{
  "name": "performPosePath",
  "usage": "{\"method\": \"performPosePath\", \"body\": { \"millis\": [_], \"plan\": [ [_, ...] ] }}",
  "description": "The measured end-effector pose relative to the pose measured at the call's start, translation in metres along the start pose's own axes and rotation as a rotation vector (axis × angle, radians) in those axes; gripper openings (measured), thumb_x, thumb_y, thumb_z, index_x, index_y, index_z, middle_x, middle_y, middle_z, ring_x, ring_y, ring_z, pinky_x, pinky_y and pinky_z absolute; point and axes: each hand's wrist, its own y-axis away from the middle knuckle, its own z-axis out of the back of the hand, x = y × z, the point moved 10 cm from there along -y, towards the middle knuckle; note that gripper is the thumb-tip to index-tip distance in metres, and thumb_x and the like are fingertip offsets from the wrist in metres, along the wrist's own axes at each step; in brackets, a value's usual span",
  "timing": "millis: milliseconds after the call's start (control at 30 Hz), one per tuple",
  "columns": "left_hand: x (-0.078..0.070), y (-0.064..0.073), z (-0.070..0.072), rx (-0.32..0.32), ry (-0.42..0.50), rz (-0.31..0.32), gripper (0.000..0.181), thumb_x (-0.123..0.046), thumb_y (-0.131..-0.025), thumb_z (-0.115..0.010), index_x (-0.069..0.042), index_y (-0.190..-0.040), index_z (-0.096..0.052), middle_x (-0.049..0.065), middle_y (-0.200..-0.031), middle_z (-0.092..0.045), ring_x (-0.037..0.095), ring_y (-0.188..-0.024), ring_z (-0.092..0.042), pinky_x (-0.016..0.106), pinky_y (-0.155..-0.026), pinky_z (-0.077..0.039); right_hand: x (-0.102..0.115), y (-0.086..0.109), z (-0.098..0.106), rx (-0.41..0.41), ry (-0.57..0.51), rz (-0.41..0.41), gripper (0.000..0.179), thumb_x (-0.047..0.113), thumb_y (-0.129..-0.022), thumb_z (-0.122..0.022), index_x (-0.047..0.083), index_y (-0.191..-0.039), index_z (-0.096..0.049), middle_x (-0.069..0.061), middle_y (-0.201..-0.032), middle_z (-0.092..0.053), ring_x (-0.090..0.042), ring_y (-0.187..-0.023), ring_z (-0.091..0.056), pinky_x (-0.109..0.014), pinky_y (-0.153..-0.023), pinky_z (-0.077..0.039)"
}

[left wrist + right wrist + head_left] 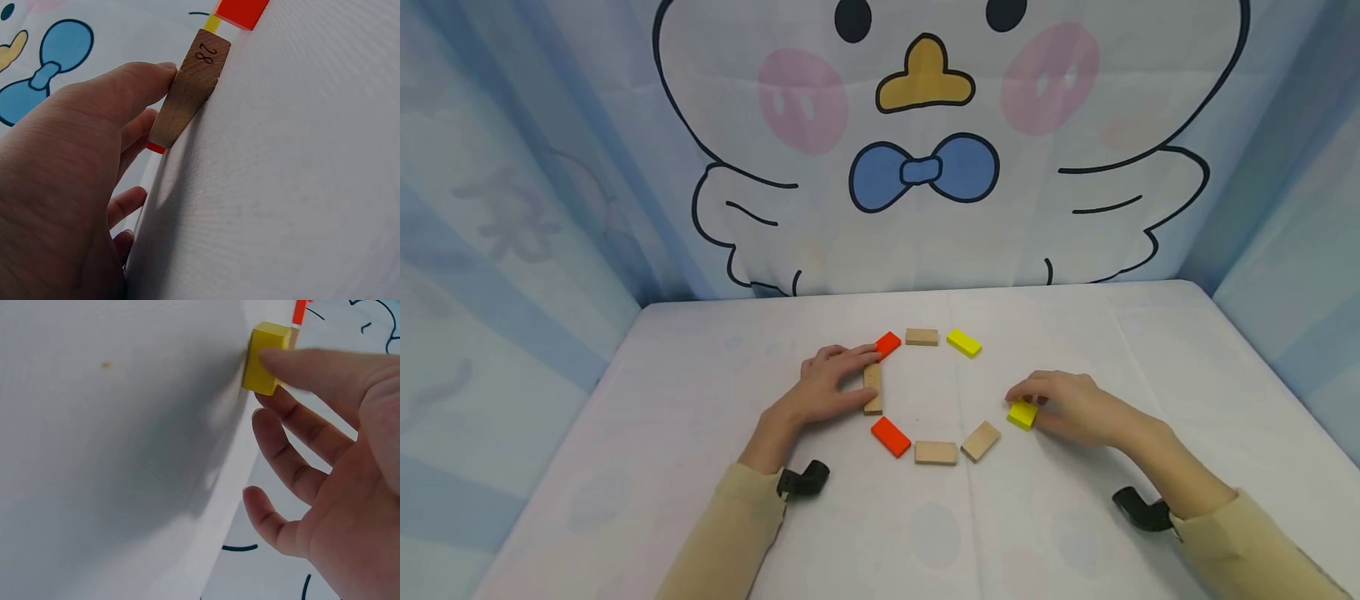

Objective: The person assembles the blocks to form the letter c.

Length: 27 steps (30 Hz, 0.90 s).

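My left hand (830, 385) reaches from the left over a plain wooden block (872, 390). Its thumb touches this block, and its fingers stretch to a red block (888, 343) at the far end. In the left wrist view the wooden block (192, 87) bears the number 28, with the thumb tip against its side. On the right, my right hand (1075, 408) pinches a yellow block (1022, 414) between thumb and fingers, low over the table. In the right wrist view the thumb lies across the yellow block (262, 369), while the other fingers curve loosely below.
The blocks form an open ring. A wooden block (922, 337) and a yellow block (964, 342) lie along its far side. Nearer are a red block (891, 437), a flat wooden block (936, 452) and a slanted wooden block (981, 441). A printed curtain (925, 242) hangs behind the white table (700, 350).
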Motion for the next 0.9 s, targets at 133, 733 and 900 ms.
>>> {"method": "performPosePath", "body": {
  "millis": [133, 733, 900],
  "plan": [
    [-0.001, 0.000, 0.001, 0.001, -0.003, 0.003, 0.058, -0.041, -0.095, -0.065, -0.024, -0.150, -0.053, -0.003, -0.159, -0.040, 0.034, -0.141, -0.027, 0.058, -0.108, -0.020, -0.002, 0.001, 0.000, 0.011, -0.017, -0.040, 0.040, 0.005, -0.083, -0.079, 0.008, -0.122, -0.069, 0.000, -0.113, -0.067, -0.019, -0.096, -0.060, -0.046, -0.084, -0.052],
    [0.001, -0.001, 0.000, -0.001, -0.001, 0.006, 0.058, -0.041, -0.095, -0.065, -0.025, -0.149, -0.053, -0.004, -0.158, -0.041, 0.033, -0.141, -0.027, 0.058, -0.108, -0.020, 0.011, -0.016, -0.006, 0.025, -0.015, 0.008, 0.037, 0.010, -0.086, -0.080, 0.011, -0.121, -0.070, 0.006, -0.112, -0.066, -0.015, -0.096, -0.060, -0.047, -0.083, -0.049],
    [0.001, 0.000, 0.000, 0.001, -0.003, 0.010, 0.058, -0.041, -0.095, -0.066, -0.025, -0.149, -0.053, -0.004, -0.158, -0.041, 0.033, -0.141, -0.027, 0.057, -0.108, -0.019, 0.013, -0.018, -0.006, 0.022, -0.012, 0.025, 0.038, 0.007, -0.086, -0.079, 0.010, -0.122, -0.070, 0.003, -0.115, -0.067, -0.016, -0.096, -0.059, -0.045, -0.084, -0.049]
  ]
}}
